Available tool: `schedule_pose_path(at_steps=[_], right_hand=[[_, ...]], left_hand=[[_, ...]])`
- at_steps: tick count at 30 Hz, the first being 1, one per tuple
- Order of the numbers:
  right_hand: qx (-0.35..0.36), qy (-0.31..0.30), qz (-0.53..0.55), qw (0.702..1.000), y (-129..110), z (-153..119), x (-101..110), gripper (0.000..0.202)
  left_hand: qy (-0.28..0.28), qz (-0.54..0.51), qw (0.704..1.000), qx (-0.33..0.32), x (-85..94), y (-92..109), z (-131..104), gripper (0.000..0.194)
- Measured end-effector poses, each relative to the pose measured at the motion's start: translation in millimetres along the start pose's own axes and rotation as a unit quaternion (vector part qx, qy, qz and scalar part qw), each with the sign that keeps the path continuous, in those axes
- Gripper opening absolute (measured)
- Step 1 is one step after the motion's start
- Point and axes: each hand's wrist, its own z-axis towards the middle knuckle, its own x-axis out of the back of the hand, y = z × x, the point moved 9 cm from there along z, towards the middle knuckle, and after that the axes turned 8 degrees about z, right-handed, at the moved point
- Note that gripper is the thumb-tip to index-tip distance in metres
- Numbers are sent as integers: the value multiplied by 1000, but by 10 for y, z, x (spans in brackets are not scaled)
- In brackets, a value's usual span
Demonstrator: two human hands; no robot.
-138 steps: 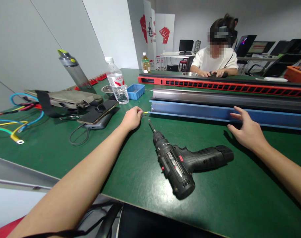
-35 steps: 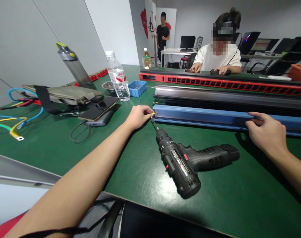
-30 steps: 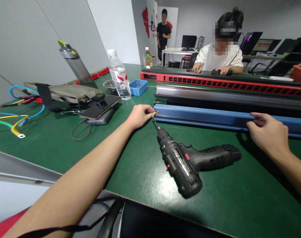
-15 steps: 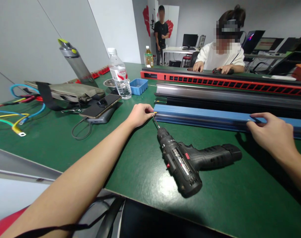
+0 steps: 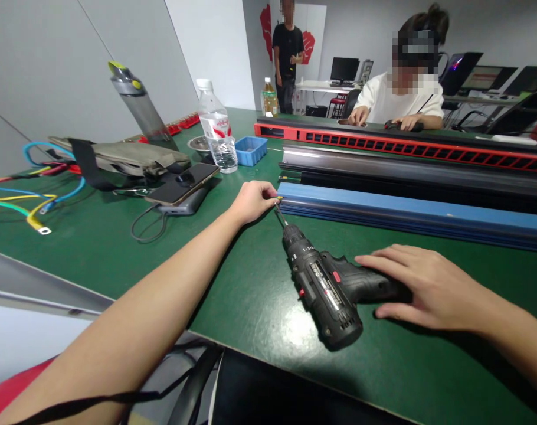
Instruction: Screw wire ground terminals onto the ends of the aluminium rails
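At the left end of the long blue rail [image 5: 405,209], my left hand [image 5: 254,200] is closed in a pinch. A tiny yellow bit shows at its fingertips, too small to name. The black cordless drill [image 5: 326,289] lies on its side on the green table, its bit pointing at those fingertips. Over the end of the drill's handle is my right hand [image 5: 428,286], fingers apart, with the thumb on the near side and the other fingers on the far side. I see a gap between thumb and handle.
Behind the blue rail lie a dark grey rail [image 5: 383,168] and a red slotted strip [image 5: 383,141]. A water bottle [image 5: 218,130], a blue bin [image 5: 251,152], a phone [image 5: 184,183] and a bag [image 5: 122,156] stand left. Across the table, a person [image 5: 392,100] works.
My right hand has left the blue rail and come down and toward me to the drill's handle. My left hand keeps its pinch at the rail's end.
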Motion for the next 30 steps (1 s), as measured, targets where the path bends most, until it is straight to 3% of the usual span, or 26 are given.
schedule_pose_path(at_steps=[6, 30], right_hand=[[14, 10, -109, 994, -124, 71, -128, 46], [-14, 12, -123, 992, -164, 105, -132, 48]], left_hand=[[-3, -2, 1000, 9, 7, 15, -7, 16], [0, 14, 1000, 5, 10, 66, -9, 12]])
